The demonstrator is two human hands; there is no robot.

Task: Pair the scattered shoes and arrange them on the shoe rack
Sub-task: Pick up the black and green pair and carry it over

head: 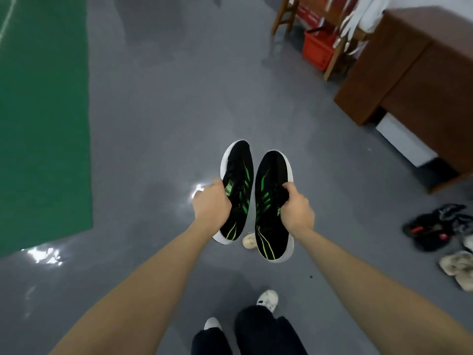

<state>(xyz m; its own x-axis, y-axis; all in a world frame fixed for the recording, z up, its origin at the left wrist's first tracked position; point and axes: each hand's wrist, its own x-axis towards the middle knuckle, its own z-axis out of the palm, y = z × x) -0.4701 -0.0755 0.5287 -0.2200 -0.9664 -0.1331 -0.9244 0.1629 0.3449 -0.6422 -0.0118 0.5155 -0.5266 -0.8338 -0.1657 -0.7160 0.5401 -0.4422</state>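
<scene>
You are holding one matched pair above the grey floor (158,103); your left hand (211,202) is curling round the collar of the left black knit sneaker with green stripes and a white sole (238,175), and your right hand (298,210) is gripping the tongue area of its black, green-striped, white-soled twin (268,190); the two are hanging side by side, just apart, long axes running away from you, toes pointing forward, heels nearest your wrists. The shoe rack is not showing anywhere in view, so I am judging that the coming move depends on turning to find it; each hand is equally near its own shoe. More unpaired footwear is lying on the floor at your right: a dark sandal with red accents (427,230) and a beige fuzzy slipper (458,269); a small pale shoe (249,240) is lying beneath the held pair. No brand or writing is proving legible on the sneakers.
</scene>
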